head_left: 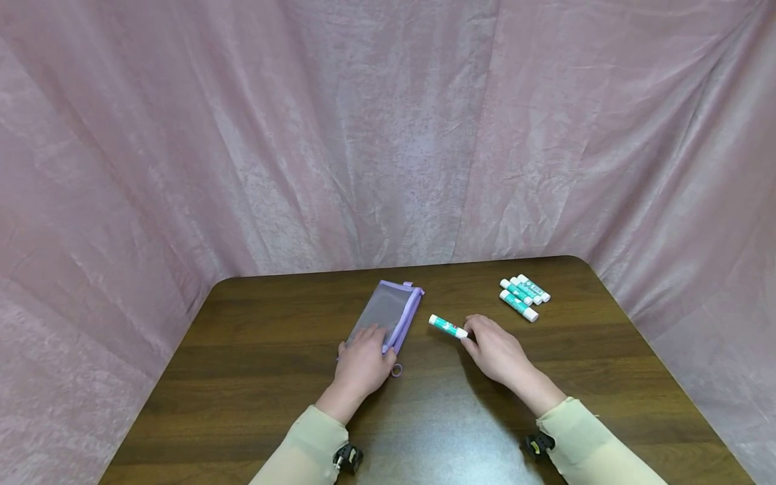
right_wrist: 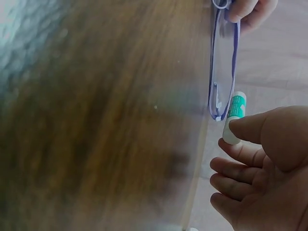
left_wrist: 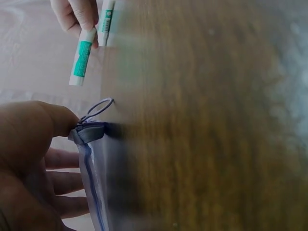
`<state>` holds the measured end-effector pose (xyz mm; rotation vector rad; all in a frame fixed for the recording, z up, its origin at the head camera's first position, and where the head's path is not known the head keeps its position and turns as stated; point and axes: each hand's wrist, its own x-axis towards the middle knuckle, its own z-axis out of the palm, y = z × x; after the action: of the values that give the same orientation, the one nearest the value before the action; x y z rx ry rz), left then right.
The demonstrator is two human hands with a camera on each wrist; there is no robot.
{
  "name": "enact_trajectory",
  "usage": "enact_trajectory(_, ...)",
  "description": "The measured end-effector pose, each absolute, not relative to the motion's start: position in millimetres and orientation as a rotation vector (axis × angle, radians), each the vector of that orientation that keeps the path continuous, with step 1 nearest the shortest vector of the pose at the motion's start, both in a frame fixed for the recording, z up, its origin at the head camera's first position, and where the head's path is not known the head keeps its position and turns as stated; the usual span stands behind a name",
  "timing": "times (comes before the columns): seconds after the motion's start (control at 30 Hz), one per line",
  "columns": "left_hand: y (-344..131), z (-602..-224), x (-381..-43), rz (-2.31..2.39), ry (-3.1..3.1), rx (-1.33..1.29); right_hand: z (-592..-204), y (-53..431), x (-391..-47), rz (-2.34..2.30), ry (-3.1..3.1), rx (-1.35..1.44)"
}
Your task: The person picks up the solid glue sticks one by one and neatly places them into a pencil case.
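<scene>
Head view: your right grip, right of centre, pinches one glue stick by its lower-right end. The stick points toward the pouch but isn't in it. Your left grip holds the pouch's near end at centre frame, on the bench. Four loose sticks lie upper right. My read: early. One picked up and not yet stowed, four left. No stick shows through the mesh, but your left fingers cover the near end, so can't rule one out.

Left wrist view: your left thumb bears on the zip end, left of frame. Held stick is upper left. Another stick behind it is cut off by the top edge. Pouch runs out the bottom.

Right wrist view: purple rims stand apart at upper right, so the mouth looks unzipped. Held stick sits right by the pouch's far end; can't tell if they touch. White sliver at bottom edge: too cropped to identify.
</scene>
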<state>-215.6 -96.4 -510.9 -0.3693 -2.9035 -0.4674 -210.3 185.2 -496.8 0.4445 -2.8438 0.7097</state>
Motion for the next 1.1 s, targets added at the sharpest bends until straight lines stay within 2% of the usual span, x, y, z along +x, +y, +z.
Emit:
enact_trajectory(0.77,-100.3,-512.6,-217.7,-0.661,-2.766,-0.362,-494.8,179.5,-222.8,0.68,-2.883,0.421)
enact_trajectory(1.1,-105.0,-511.8,-219.7,-0.886,-2.716,-0.341,-492.3,174.1,-232.9,0.654,-2.888,0.422)
